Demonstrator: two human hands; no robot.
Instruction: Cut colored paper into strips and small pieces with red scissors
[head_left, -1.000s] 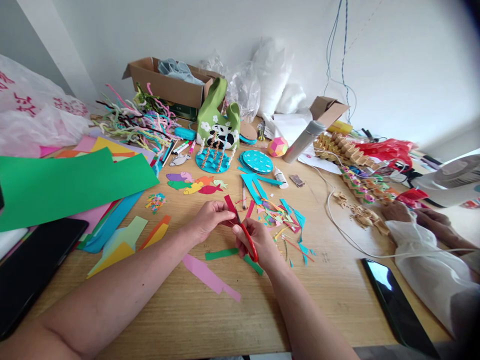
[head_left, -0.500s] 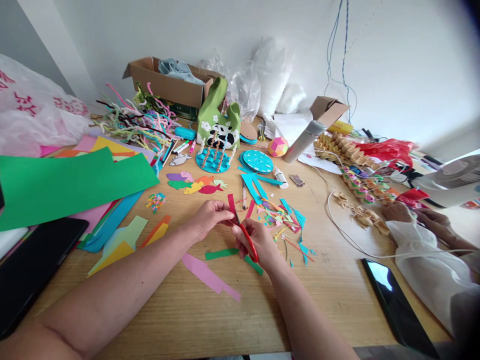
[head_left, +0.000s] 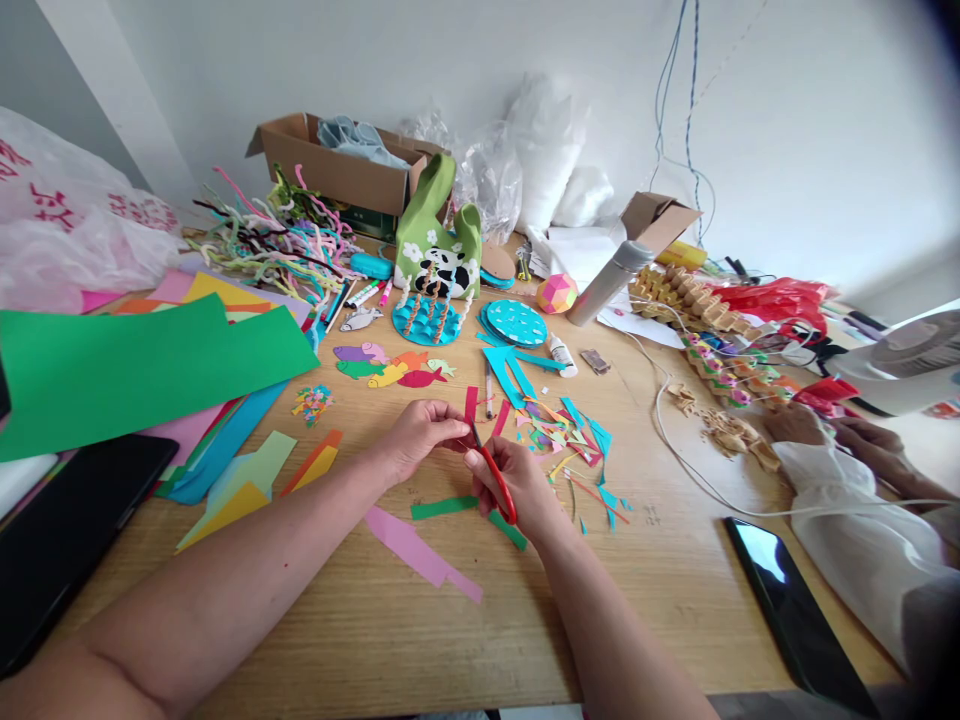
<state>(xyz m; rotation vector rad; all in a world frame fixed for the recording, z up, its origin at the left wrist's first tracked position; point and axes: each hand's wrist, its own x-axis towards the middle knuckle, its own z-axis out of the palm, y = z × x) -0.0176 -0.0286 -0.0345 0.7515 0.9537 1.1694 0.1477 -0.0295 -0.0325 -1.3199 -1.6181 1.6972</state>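
Observation:
My left hand (head_left: 426,437) pinches a small red paper strip (head_left: 471,403), whose upper end sticks up past the fingertips. Red-handled scissors (head_left: 495,475) are gripped in my right hand (head_left: 517,485), with their blades at the strip beside my left fingertips. Under and beside my right hand lie green paper strips (head_left: 442,508), with a pink paper piece (head_left: 424,547) nearer the front edge. Colourful paper scraps (head_left: 559,432) are scattered to the right, and paper fish (head_left: 390,374) lie beyond my left hand. A pen (head_left: 489,388) stands out just behind the strip.
Large green paper (head_left: 150,370) covers stacked sheets at left, above a black tablet (head_left: 82,540). A grey bottle (head_left: 609,283), a green panda bag (head_left: 439,245) and a cardboard box (head_left: 337,170) are behind. At right are a phone (head_left: 795,610), a white cable and another person's hands.
The red strip's upper end has shifted slightly right and stands more upright. Both hands hold nearly the same place.

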